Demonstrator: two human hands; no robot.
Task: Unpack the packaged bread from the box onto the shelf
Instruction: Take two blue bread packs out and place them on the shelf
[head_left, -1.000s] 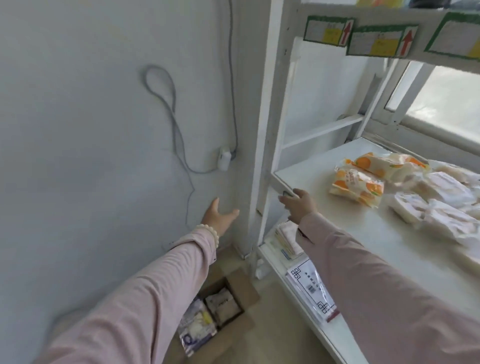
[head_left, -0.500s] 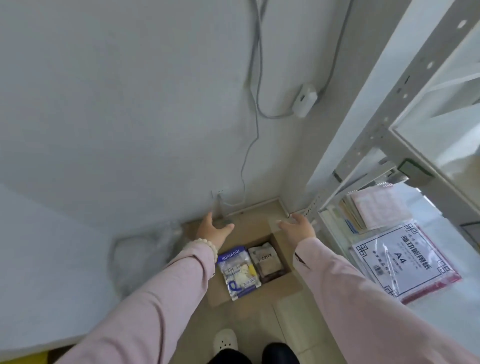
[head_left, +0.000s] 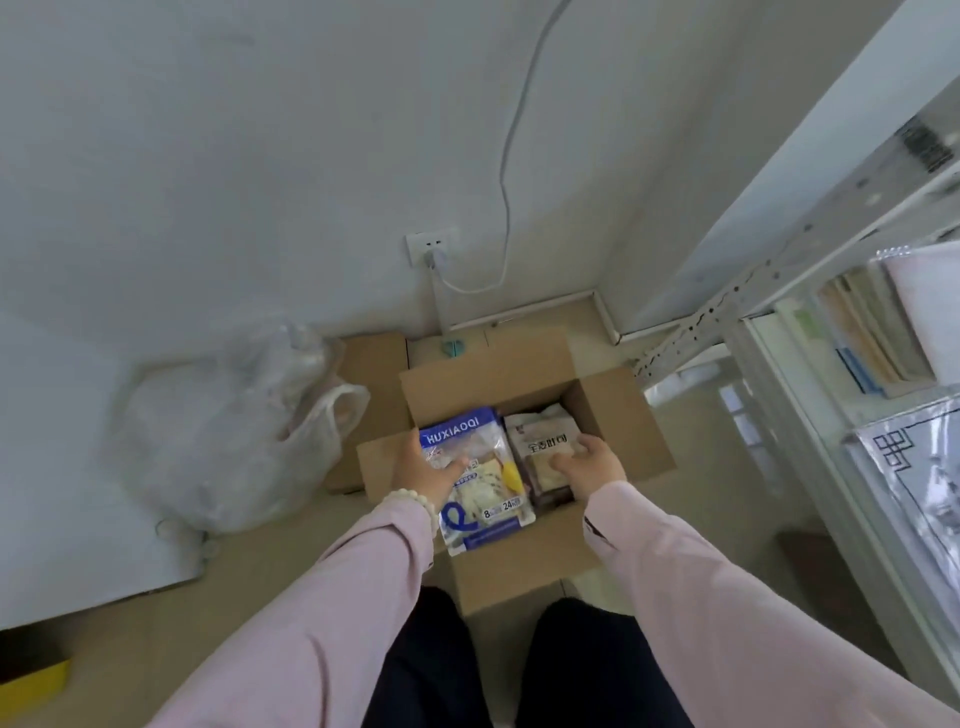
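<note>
An open cardboard box (head_left: 618, 415) sits on the floor below me. Inside lie a blue-and-white bread package (head_left: 475, 483) on the left and a brown-and-white bread package (head_left: 543, 447) on the right. My left hand (head_left: 426, 475) rests on the blue package's left edge, fingers curled over it. My right hand (head_left: 589, 462) lies on the brown package, fingers bent around its right side. The white metal shelf (head_left: 753, 291) stands at the right.
A crumpled white plastic bag (head_left: 234, 431) lies left of the box. A wall socket (head_left: 431, 247) with a white cable is behind it. The shelf's lower level holds notebooks (head_left: 872, 332) and a plastic paper pack (head_left: 919, 467). My knees are at the bottom.
My view dropped from the shelf to the floor. Both hands went down from shelf height into the box and now touch the two packages.
</note>
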